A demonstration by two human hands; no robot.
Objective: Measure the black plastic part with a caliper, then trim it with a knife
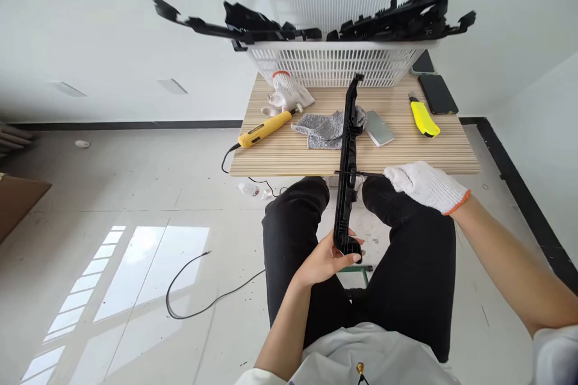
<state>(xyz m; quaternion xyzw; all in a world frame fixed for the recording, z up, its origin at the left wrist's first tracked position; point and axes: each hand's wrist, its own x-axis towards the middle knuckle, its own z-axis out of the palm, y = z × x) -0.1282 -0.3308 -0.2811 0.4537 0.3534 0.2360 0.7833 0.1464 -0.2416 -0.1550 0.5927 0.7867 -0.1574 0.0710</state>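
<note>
My bare left hand (333, 257) is closed around the lower, curled end of a long black plastic trim piece (347, 162). The piece points away from me, its far end rising over the table toward the basket. In a white knitted glove with an orange cuff, my right hand (424, 185) grips a slim dark rod-shaped tool (369, 174), perhaps a file. Its thin tip lies across the middle of the trim piece. Behind the piece, a grey cloth (324, 127) and a grey-green flat block (379, 128) rest on the table.
A white plastic basket (334, 66) with several black trim pieces (392, 21) stands at the table's (289, 159) back. A yellow corded tool (266, 129) and a white glove (289, 96) lie left; a yellow utility knife (424, 118) and a black phone (438, 94) lie right. A cable (194, 313) trails on the floor.
</note>
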